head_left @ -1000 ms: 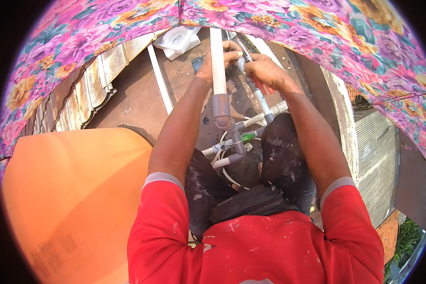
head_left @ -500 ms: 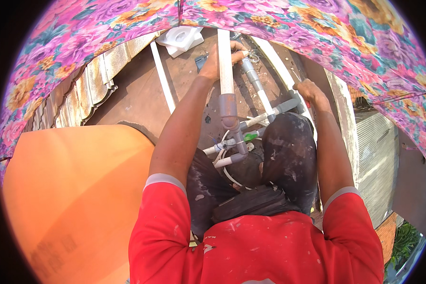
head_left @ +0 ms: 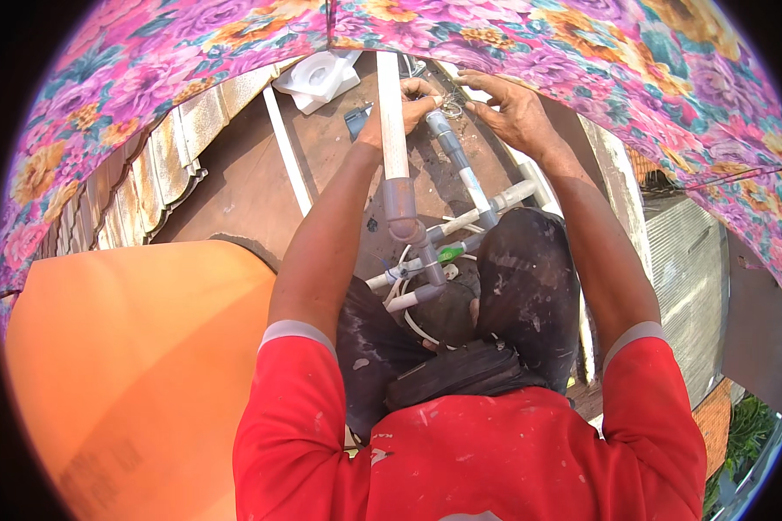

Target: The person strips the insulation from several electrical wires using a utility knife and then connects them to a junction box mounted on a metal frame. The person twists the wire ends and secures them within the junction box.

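Note:
My left hand (head_left: 418, 108) is beyond the tall white pipe (head_left: 393, 130), which hides part of it. Its fingers are pinched together at the top end of a grey pipe fitting (head_left: 446, 137), with a small pale bit at the fingertips too small to name. Just right of it, my right hand (head_left: 520, 115) is raised with fingers apart and curved, and nothing shows in it. Nearer to me, a grey coupling (head_left: 400, 201) joins the tall pipe to elbows and a valve with a green handle (head_left: 450, 253). The slanting grey-and-white pipe meets a crosswise pipe (head_left: 517, 193) by my right knee.
A brown surface (head_left: 243, 187) lies under the pipes, with a white foam piece (head_left: 317, 78) and a grey-blue fitting (head_left: 356, 120) on it. An orange curved tank or panel (head_left: 148, 347) stands at left. Flowered umbrella cloth (head_left: 165, 82) hangs across the top.
My right hand has come up and inward from beside the right-hand pipe, and its fingers have opened. The tall pipe and my left hand have shifted slightly left in view.

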Action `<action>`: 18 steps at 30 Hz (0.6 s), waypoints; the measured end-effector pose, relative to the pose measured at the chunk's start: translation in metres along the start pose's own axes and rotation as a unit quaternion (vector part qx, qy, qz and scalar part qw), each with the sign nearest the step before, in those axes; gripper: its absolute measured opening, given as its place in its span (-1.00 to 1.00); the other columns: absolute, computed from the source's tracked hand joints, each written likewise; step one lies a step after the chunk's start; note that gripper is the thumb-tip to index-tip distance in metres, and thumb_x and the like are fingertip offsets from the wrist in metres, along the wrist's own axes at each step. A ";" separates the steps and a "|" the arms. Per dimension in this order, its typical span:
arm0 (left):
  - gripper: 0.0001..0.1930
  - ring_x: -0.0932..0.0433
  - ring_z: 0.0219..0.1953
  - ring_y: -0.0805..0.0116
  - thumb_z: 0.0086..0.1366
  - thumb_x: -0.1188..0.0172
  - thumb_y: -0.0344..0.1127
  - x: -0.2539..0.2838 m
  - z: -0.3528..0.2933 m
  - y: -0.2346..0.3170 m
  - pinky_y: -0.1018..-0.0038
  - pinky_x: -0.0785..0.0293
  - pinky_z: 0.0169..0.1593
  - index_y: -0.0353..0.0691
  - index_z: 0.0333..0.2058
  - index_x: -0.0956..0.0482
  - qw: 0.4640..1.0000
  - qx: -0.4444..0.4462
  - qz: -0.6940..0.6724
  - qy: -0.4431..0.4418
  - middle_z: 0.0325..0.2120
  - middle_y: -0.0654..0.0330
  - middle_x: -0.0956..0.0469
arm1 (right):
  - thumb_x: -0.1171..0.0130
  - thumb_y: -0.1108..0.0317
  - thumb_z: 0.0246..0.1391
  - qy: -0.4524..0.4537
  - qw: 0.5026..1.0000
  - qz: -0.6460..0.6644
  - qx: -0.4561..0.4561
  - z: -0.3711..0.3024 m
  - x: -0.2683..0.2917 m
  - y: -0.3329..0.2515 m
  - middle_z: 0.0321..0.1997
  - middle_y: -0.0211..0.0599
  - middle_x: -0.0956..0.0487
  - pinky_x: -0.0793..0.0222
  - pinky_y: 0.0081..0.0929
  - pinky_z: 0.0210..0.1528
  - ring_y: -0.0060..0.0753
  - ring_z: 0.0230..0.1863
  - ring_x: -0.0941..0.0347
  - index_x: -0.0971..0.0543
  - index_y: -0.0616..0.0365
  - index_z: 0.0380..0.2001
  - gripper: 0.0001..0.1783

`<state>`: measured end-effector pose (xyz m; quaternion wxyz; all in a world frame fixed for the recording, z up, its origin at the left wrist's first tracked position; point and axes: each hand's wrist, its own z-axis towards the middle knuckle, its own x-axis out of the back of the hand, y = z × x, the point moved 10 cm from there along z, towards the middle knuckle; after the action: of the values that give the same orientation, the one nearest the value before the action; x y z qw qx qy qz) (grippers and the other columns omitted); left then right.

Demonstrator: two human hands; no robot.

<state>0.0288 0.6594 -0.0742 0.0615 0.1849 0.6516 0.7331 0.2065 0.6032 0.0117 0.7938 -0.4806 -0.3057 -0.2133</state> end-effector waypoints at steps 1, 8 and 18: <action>-0.89 -0.44 -0.43 0.63 0.40 -0.39 -0.34 0.001 0.001 -0.005 0.61 -0.34 -0.34 -0.25 -0.25 -0.70 1.000 0.005 -0.024 0.000 -0.46 0.37 -0.57 | -0.39 0.22 0.27 -0.021 1.000 -0.009 -0.007 0.013 -0.014 -0.002 0.05 -0.21 -0.77 -0.63 -0.23 0.09 -0.19 0.04 -0.73 -0.72 -0.07 0.09 -0.66; -0.80 -0.40 -0.48 0.57 0.31 -0.43 -0.28 0.004 -0.001 -0.005 0.54 -0.29 -0.40 -0.33 -0.30 -0.73 0.994 -0.002 -0.107 0.035 -0.54 0.36 -0.53 | -0.26 0.18 0.29 -0.021 0.996 -0.087 0.031 0.033 -0.032 -0.015 -0.16 -0.17 -0.77 -0.63 -0.13 -0.07 -0.01 -0.15 -0.73 -0.71 -0.04 -0.03 -0.74; -0.95 -0.41 -0.46 0.61 0.38 -0.35 -0.41 -0.007 -0.002 0.000 0.60 -0.31 -0.36 -0.23 -0.29 -0.70 0.998 0.017 -0.044 0.047 -0.49 0.39 -0.54 | -0.16 -0.04 0.27 -0.066 0.981 -0.167 -0.076 0.030 -0.047 0.004 -0.08 -0.15 -0.76 -0.59 0.01 -0.01 0.05 -0.02 -0.70 -0.67 -0.01 -0.02 -0.58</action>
<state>0.0343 0.6556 -0.0752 0.0604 0.1226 0.6737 0.7263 0.1673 0.6336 -0.0127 0.6863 -0.4949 -0.4161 -0.3330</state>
